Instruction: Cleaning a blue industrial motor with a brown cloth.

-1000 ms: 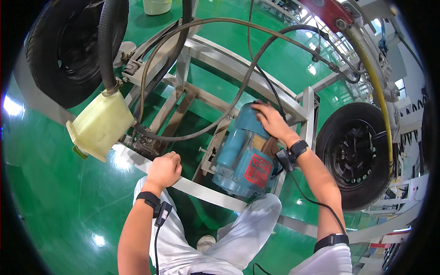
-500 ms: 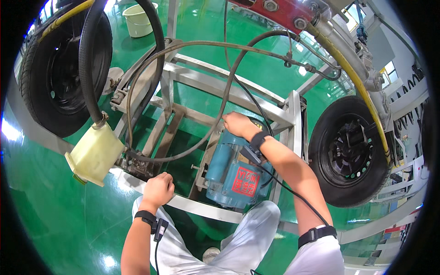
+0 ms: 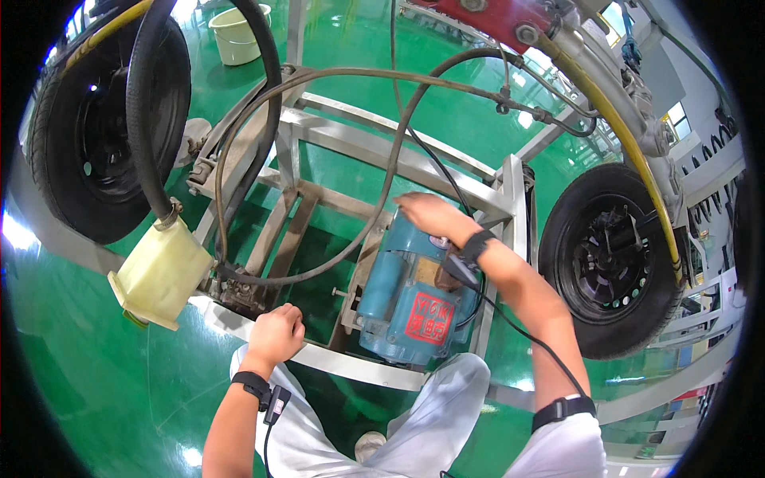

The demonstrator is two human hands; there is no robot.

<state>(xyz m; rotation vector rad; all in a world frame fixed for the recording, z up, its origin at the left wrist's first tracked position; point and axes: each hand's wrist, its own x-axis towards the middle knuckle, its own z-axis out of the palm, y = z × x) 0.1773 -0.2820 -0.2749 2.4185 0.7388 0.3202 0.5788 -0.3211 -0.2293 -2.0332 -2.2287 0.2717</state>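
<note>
Nearest, the left hand is making a loose fist just by the front rail of a white metal frame. A little farther and to the right, a blue motor is sitting inside the frame, its red label displaying pale characters. The right hand is reaching over the motor's far end, fingers bending down; whether it is gripping, I cannot tell. Compared with half a second ago, its wrist is lying farther right, and more of the motor's tan plate is showing. On the left, a pale yellow reservoir is sitting at the lower end of a thick black hose, its contents staying hidden. Farthest, a pale bucket is standing on the green floor; what it is holding, I cannot tell.
</note>
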